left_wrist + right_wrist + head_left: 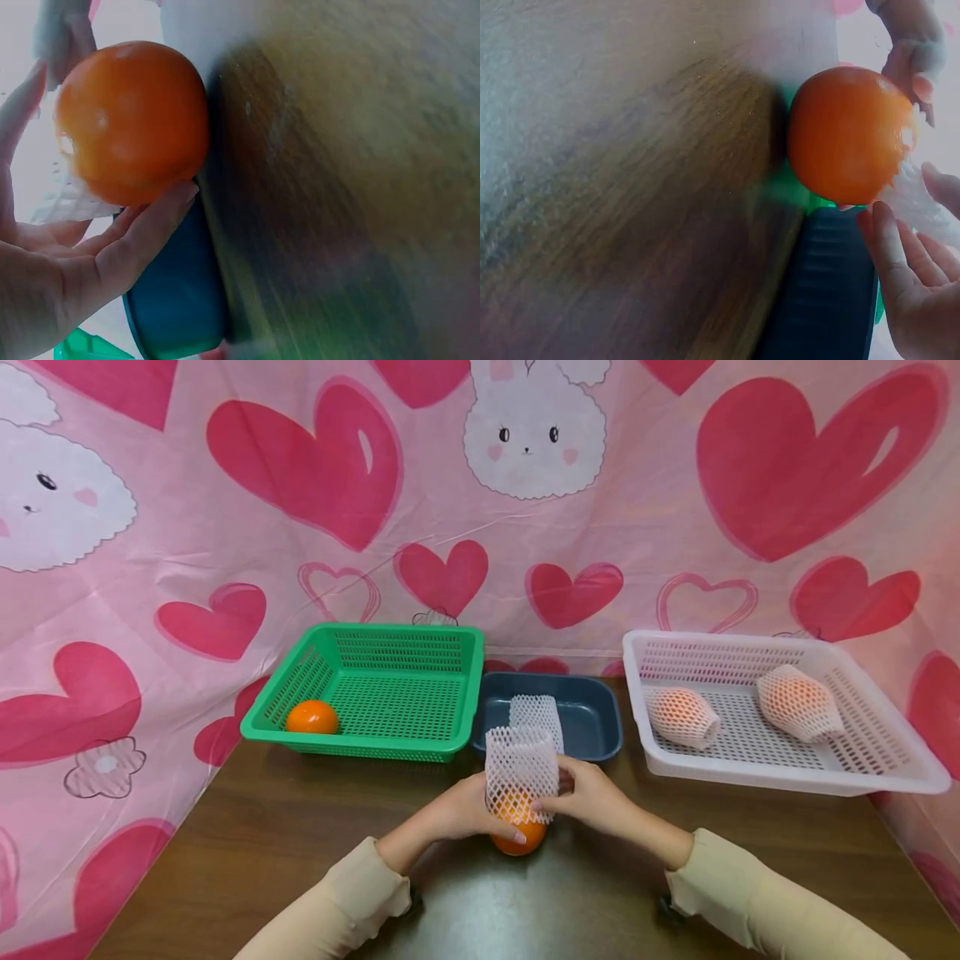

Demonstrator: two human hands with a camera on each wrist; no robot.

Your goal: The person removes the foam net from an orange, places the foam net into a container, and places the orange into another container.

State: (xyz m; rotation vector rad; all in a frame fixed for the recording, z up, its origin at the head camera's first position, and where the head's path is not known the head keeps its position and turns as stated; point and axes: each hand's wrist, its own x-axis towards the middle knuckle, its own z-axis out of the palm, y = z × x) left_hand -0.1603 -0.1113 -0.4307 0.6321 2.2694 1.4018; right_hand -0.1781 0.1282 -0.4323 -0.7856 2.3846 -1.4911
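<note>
A glossy orange (517, 837) is at the table's front middle, its upper part inside a white foam net sleeve (522, 760). The sleeve's top stands up bare above the fruit. My left hand (465, 806) holds the orange from the left, thumb across its front and fingers behind, as the left wrist view shows with the fruit (135, 124). From the other side my right hand (592, 793) pinches the sleeve's lower edge between thumb and fingers. In the right wrist view the net (919, 206) covers only one side of the orange (847, 135).
Behind the hands stands a dark blue tray (592, 714) with another foam net (536, 714) in it. A green basket (363, 745) at left holds one orange (312, 717). At right, a white basket (787, 777) contains two net-wrapped fruits, one nearer (682, 717), one farther right (798, 702).
</note>
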